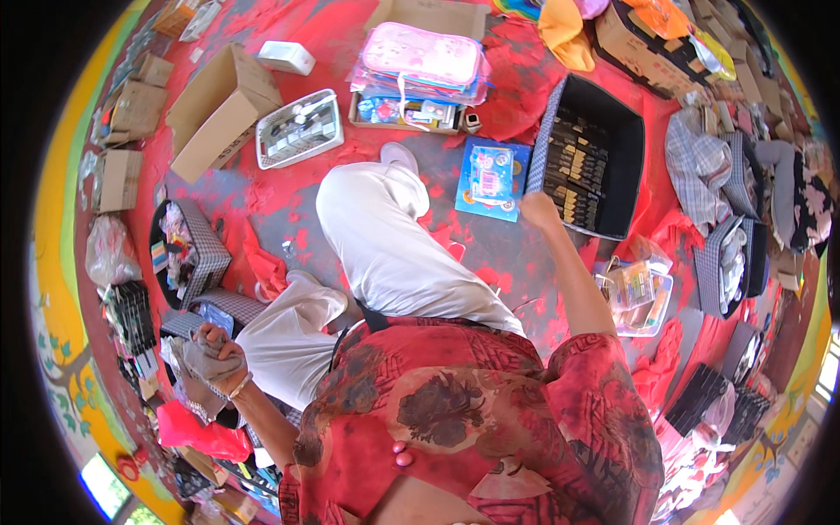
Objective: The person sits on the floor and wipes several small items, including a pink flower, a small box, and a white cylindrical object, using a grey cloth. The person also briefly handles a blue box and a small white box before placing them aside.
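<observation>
Now our right hand (538,211) is clamped on the near-left edge of the checked storage bin (549,124), beside a blue package (491,175) on the floor (293,208); our left hand (217,352) curls against grey fabric (194,360), grip unclear.

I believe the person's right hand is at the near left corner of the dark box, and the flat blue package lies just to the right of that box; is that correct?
Not quite: the head view shows the flat blue package just to the left of the dark box. The right hand is indeed at the box's near left corner.
</observation>
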Tool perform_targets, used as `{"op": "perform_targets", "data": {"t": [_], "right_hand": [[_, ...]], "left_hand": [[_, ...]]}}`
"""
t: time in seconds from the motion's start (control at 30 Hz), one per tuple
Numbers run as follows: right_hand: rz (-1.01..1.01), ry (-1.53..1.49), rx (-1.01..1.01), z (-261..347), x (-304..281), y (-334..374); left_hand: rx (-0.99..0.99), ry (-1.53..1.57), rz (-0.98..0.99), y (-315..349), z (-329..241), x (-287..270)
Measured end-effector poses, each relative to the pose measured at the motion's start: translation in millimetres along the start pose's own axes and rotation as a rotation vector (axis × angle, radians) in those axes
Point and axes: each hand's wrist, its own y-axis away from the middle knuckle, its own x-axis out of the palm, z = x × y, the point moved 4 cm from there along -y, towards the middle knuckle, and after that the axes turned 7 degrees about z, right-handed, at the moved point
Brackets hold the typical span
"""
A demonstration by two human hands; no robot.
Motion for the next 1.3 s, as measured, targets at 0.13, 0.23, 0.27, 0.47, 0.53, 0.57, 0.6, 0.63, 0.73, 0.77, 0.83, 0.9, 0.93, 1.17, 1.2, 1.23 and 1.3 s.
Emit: {"op": "perform_targets", "data": {"t": [0.13,0.23,0.27,0.47,0.53,0.57,0.6,0.63,0.73,0.77,0.83,0.9,0.93,1.17,1.2,1.23,1.3], "right_hand": [[0.333,-0.883,0.761,-78.5,128.8,49.4],[0.369,-1.093,0.938,-75.0,175.9,56.0],[0.380,-1.191,0.923,-68.2,183.9,52.2],[0.270,-1.746,0.893,-34.6,197.5,-10.2],[0.142,-1.838,1.031,-30.1,206.1,-34.8],[0.059,-1.870,1.101,-30.5,210.8,-44.0],[-0.019,-1.904,1.151,-29.1,215.8,-54.3],[-0.087,-1.935,1.190,-25.5,220.1,-68.0],[-0.165,-2.082,1.254,-20.9,227.4,-96.4],[-0.223,-2.189,1.227,-19.4,228.5,-105.3],[-0.391,-2.369,1.242,-21.1,231.1,-118.2],[-0.329,-2.309,1.335,-23.6,237.0,-127.2],[-0.311,-2.269,1.401,-25.2,241.1,-130.2],[-0.720,-2.337,0.900,-40.2,245.7,-147.8],[-0.606,-2.262,0.804,-39.8,240.7,-146.9],[-0.561,-2.203,0.874,-38.1,239.5,-143.1],[-0.426,-2.237,0.954,-33.0,235.6,-136.6]], "left_hand": [[-0.033,-0.002,-0.086,-7.3,5.7,-9.9],[-0.090,0.036,-0.129,-15.2,10.8,-15.6],[-0.121,0.036,-0.118,-18.5,12.8,-16.9],[-0.227,0.113,-0.188,-40.7,25.0,-30.7],[-0.215,0.095,-0.249,-45.1,30.2,-38.2],[-0.199,0.135,-0.291,-46.1,33.2,-42.6],[-0.194,0.134,-0.324,-47.1,36.0,-47.2],[-0.204,0.087,-0.315,-46.1,38.6,-50.0],[-0.156,-0.016,-0.301,-46.5,43.0,-59.4],[-0.161,-0.034,-0.298,-49.0,44.4,-63.0],[-0.166,-0.017,-0.318,-50.4,47.8,-69.6],[-0.138,-0.032,-0.398,-50.9,48.7,-78.0],[-0.154,-0.031,-0.401,-52.1,50.6,-81.0],[-0.171,-0.136,-0.449,-61.2,60.9,-91.7],[-0.154,-0.142,-0.455,-62.5,62.5,-90.7],[-0.142,-0.140,-0.461,-62.7,65.4,-89.5],[-0.139,-0.105,-0.425,-65.7,71.2,-85.8]]}}
